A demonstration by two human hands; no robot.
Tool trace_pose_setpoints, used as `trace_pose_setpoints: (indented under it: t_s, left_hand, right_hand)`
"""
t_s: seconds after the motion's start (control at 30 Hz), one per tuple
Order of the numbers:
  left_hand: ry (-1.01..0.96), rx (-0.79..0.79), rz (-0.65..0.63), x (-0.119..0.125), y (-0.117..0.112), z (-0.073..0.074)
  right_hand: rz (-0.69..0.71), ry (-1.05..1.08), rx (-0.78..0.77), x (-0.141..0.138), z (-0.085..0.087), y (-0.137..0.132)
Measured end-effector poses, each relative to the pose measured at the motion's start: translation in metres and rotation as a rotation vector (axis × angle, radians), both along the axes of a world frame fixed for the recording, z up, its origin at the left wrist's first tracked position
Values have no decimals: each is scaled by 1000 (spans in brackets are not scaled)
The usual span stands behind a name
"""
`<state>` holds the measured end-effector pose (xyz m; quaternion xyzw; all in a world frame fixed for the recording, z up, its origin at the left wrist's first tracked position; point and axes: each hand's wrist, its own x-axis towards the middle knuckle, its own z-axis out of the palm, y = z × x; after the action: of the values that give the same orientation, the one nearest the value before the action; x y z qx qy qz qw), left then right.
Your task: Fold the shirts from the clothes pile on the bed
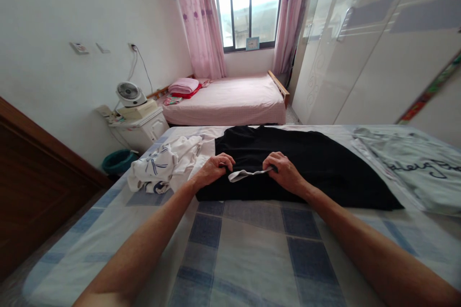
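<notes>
Checked sheet spread nearest. On it, black garment laid out, its cloth pinched by left hand; white strip pinched at one end by right hand. White garment bunched to left, pale lettered garment to right. Beyond, pink-covered bed.

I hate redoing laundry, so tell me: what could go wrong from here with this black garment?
The pale strip at the right hand curls at its end near the left hand, so it might twist or crease.

The bunched white garment lies close beside the black garment, so a sideways sweep of the left hand could catch and drag it.
</notes>
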<state>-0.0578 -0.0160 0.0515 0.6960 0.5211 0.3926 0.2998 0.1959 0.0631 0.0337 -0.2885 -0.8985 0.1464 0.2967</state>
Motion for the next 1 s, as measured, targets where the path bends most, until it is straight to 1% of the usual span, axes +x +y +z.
trace_pose_setpoints:
  t_s: [0.13,0.23,0.3,0.37,0.4,0.47,0.53,0.6,0.67,0.73,0.8,0.87,0.93,1.0]
  left_hand:
    - [163,39,86,0,-9,-7]
    - [226,48,96,-1,-11,-11]
    - [264,50,106,-2,-11,-12]
    - [318,39,134,-3,-12,-10]
    - [349,46,160,-2,-14,-9]
    - [401,115,207,2,-19,-4]
    - [448,218,190,10,-26,2]
    - [524,277,105,18,-33,4]
    - [635,276,38,25,-38,2]
    - [737,263,19,29,-40,-4]
    - [768,276,30,29,-38,-9]
    - [729,340,87,28,-36,-13]
    - [681,420,145,26,-36,-13]
    - [678,451,131,27,-38,-11]
  right_hand:
    - [92,-102,66,2,-3,1]
    - [111,-120,83,3,-3,0]
    - [121,-151,84,4,1,-3]
    - [138,-182,52,5,8,-5]
    - [152,-180,10,6,12,-7]
    - [168,-131,-123,7,20,-8]
    - [117,-52,-236,8,25,-8]
    - [3,-26,-267,9,27,-8]
    - [-109,-55,-275,9,25,-8]
    - [-157,-97,-303,9,20,-8]
    - [-166,-104,-321,8,15,-8]
    - [-151,-76,-330,6,11,-8]
    - [-141,-36,-357,5,8,-7]
    - [-168,-16,-373,5,8,-7]
